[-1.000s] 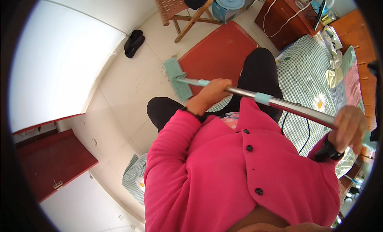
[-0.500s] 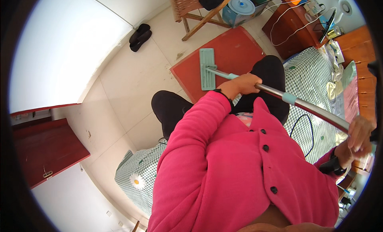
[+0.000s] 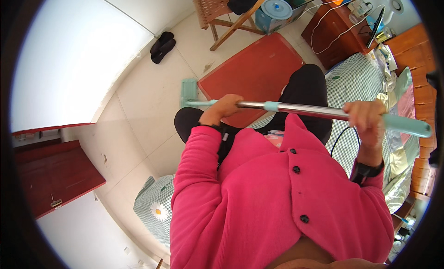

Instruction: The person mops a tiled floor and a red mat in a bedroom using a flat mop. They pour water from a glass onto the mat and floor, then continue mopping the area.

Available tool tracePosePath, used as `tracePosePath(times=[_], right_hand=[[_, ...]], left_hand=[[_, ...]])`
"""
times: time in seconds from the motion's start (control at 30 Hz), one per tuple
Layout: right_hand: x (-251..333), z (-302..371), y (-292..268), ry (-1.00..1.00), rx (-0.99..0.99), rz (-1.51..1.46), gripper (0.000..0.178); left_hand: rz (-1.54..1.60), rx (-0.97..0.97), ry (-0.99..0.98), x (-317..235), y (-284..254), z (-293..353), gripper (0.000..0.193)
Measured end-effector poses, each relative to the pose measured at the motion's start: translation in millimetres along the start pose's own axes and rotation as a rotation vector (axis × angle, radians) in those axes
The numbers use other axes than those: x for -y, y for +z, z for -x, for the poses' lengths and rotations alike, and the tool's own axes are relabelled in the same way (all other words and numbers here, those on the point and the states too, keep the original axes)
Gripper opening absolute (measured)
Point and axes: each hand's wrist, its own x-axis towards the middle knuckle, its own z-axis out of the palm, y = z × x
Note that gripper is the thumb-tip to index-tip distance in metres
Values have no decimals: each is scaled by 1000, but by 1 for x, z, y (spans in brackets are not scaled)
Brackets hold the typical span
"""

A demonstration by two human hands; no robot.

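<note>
A flat mop with a metal pole and pale green fittings lies across my lap, tilted slightly. My left hand is closed round the pole near its lower end. Farther up, close to the pale green grip, my right hand is wrapped round the pole, slightly smeared by motion. The mop's rectangular pale green head is out at the left, over the tiled floor beside the left corner of the red mat. Whether the head touches the floor I cannot tell.
I sit on a bed with a green checked cover. Ahead are a wooden folding chair, a box with a blue-lidded bucket and a brown bedside cabinet. Black shoes lie by the white wall. A red cabinet door stands at left.
The mop head has swung left off the red mat to beside its corner. Both hands have moved left with the pole, the right one also forward, and the pole now lies more level.
</note>
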Motion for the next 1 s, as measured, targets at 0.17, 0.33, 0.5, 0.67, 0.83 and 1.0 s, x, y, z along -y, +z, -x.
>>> tracePosePath(times=[0.17, 0.33, 0.5, 0.67, 0.83, 1.0], right_hand=[[-25, 5, -14, -24, 64, -105, 33], [1, 3, -21, -37, 176, -39, 34], [26, 22, -35, -88, 68, -5, 36], [47, 46, -48, -183, -38, 26, 38], [95, 57, -55, -260, 39, 123, 38], [152, 69, -82, -224, 497, 373, 34]], left_hand=[[40, -93, -289, 16, -7, 40, 16], [55, -210, -171, -6, 2, 17, 19], [42, -121, -56, -38, 15, -14, 19], [80, 26, 36, -72, 6, -36, 20], [97, 137, 257, -105, 8, -85, 22], [53, 275, 418, -143, 18, -168, 23]])
